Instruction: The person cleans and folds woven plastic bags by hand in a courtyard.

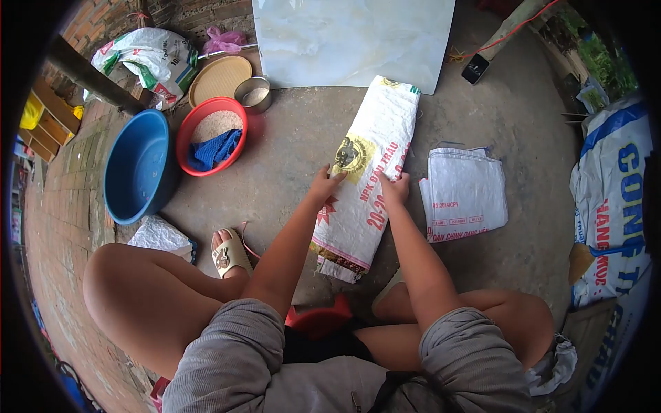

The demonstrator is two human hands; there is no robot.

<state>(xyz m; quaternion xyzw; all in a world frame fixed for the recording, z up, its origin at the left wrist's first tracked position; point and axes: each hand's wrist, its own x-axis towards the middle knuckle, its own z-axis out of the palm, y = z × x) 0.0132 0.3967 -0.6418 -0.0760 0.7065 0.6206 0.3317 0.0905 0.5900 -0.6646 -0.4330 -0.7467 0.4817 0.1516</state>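
A long white sack (375, 162), folded lengthwise and printed with red letters and a yellow emblem, lies between my legs on the concrete floor. My left hand (326, 183) is at its left edge, fingers curled on the fabric beside the emblem. Over the right edge, my right hand (394, 188) grips the sack near the red print. Both hands are about midway along its length. To the right of it a second white sack (467, 193), folded into a rough square, rests flat, touched by neither hand.
Ahead stands a marbled panel (351, 41). At left are a blue tub (140, 167), a red basin (212, 136) with grain and blue cloth, a metal bowl (255, 95) and a round tray (220, 77). Large printed sacks (613, 199) stand right; a phone (475, 69) is upper right.
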